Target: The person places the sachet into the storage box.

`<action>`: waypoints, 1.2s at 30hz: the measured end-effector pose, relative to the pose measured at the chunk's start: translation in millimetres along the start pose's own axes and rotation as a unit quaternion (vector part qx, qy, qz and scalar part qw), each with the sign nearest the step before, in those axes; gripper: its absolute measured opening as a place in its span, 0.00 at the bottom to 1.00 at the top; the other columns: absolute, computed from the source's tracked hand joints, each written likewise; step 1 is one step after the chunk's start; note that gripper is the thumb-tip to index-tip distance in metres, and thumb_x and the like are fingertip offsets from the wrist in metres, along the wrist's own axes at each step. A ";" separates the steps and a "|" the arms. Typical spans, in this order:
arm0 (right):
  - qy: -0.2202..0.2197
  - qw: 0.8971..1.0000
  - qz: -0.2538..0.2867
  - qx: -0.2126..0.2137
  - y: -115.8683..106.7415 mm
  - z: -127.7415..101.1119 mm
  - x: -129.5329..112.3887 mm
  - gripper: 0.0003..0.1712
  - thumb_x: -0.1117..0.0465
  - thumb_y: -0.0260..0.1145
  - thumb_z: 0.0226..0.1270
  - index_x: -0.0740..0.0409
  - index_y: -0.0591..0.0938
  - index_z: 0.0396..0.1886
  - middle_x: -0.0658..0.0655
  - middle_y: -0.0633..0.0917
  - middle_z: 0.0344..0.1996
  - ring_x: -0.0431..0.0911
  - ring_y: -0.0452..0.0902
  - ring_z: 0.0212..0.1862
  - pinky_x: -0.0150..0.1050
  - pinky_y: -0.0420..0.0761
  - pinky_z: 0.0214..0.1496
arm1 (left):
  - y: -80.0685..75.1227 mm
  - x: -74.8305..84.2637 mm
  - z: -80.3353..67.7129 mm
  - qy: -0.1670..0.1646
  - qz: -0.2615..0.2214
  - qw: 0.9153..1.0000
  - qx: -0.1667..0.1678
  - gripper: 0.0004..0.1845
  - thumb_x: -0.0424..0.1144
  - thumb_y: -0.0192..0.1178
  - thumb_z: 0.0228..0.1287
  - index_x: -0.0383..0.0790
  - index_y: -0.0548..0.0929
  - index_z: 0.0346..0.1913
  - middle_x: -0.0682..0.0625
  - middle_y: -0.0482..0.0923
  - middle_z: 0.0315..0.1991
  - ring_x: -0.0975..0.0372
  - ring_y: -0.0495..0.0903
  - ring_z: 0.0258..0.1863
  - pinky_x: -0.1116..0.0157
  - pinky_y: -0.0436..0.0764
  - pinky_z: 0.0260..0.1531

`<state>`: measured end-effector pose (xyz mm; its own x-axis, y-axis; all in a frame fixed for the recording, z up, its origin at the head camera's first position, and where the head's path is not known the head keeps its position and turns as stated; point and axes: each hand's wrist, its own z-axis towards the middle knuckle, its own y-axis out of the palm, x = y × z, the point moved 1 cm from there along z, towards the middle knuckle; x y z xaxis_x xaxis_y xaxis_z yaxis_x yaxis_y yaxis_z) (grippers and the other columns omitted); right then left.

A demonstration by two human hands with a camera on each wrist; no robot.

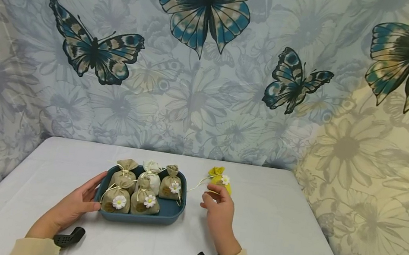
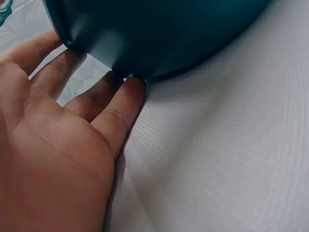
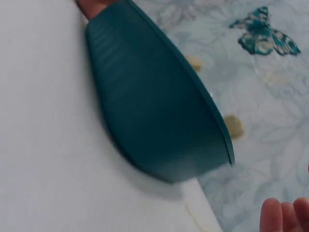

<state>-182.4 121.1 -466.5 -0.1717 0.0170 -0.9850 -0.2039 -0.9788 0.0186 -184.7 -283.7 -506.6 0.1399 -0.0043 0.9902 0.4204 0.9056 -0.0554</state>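
From my head camera, my left hand (image 1: 73, 207) lies flat with straight fingers against the blue tray (image 1: 173, 210) of little bags on the white table (image 1: 290, 244). My right hand (image 1: 218, 212) touches the yellow bag (image 1: 220, 180) beside the tray; I cannot tell if it pinches.

My left wrist camera shows my fingertips (image 2: 130, 94) touching the tray (image 2: 159, 34).

My right wrist camera shows the tray (image 3: 154, 121) and my fingertips (image 3: 285, 215).

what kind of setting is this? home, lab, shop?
Most likely a staged recording setup, not a shop: a bare white table against a butterfly-print cloth backdrop, with only a teal tray of small sachets and one yellow sachet out.
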 end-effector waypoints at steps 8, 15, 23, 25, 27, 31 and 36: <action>0.066 0.996 -0.024 0.048 -56.6 11.5 15.4 0.18 0.67 0.61 0.70 0.66 0.75 0.58 0.62 0.76 0.58 0.52 0.75 0.52 0.39 0.82 0.47 | 2.5 3.7 -1.0 0.000 0.004 1.000 0.005 0.49 0.31 0.63 0.69 0.38 0.40 0.81 0.33 0.31 0.78 0.35 0.33 0.72 0.76 0.66 0.58; 0.090 0.994 -0.054 0.035 -94.9 24.8 26.0 0.27 0.61 0.63 0.72 0.59 0.69 0.68 0.60 0.69 0.65 0.49 0.72 0.58 0.38 0.76 0.54 | 2.9 4.1 -1.1 -0.001 0.002 1.000 0.006 0.49 0.31 0.64 0.69 0.39 0.40 0.81 0.34 0.31 0.78 0.35 0.33 0.72 0.76 0.65 0.58; 0.060 0.997 -0.032 -0.043 -119.6 44.0 39.9 0.41 0.52 0.68 0.71 0.51 0.60 0.77 0.59 0.57 0.75 0.54 0.65 0.67 0.37 0.77 0.56 | 2.8 2.3 -1.4 -0.004 0.006 1.000 0.011 0.49 0.31 0.63 0.69 0.40 0.40 0.81 0.34 0.32 0.78 0.38 0.35 0.73 0.75 0.66 0.58; 0.058 0.997 -0.023 -0.053 -122.8 47.8 42.0 0.41 0.54 0.68 0.71 0.52 0.59 0.78 0.60 0.55 0.76 0.56 0.64 0.68 0.39 0.77 0.57 | 2.8 1.8 -1.0 -0.004 0.005 1.000 0.010 0.49 0.31 0.63 0.69 0.40 0.40 0.81 0.34 0.31 0.78 0.38 0.35 0.73 0.75 0.67 0.58; 0.060 0.996 0.006 -0.064 -124.6 52.2 43.6 0.42 0.57 0.67 0.72 0.53 0.57 0.79 0.60 0.53 0.76 0.58 0.62 0.69 0.42 0.76 0.58 | 2.5 1.1 -0.6 -0.003 0.004 1.000 0.010 0.49 0.31 0.63 0.69 0.40 0.40 0.81 0.34 0.31 0.78 0.37 0.35 0.73 0.75 0.66 0.58; 0.067 0.992 0.070 -0.085 -125.1 61.9 45.1 0.45 0.59 0.68 0.71 0.55 0.54 0.80 0.60 0.49 0.77 0.61 0.54 0.73 0.48 0.75 0.60 | 1.1 -0.2 -0.5 -0.002 0.005 1.000 0.011 0.49 0.30 0.63 0.69 0.42 0.41 0.81 0.35 0.31 0.79 0.36 0.33 0.73 0.76 0.66 0.57; 0.069 0.993 -0.016 -0.098 -125.7 72.5 46.6 0.45 0.57 0.71 0.68 0.48 0.58 0.79 0.56 0.53 0.77 0.55 0.60 0.72 0.47 0.74 0.61 | 0.3 -1.3 -0.8 -0.001 0.008 1.000 0.009 0.49 0.30 0.63 0.70 0.41 0.41 0.81 0.34 0.32 0.78 0.38 0.35 0.73 0.75 0.66 0.58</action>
<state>-234.7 259.7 -502.3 -0.0314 0.0347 -0.9989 -0.0142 -0.9993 -0.0342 -184.0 -283.7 -508.0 0.1443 0.0103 0.9895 0.4017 0.9132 -0.0680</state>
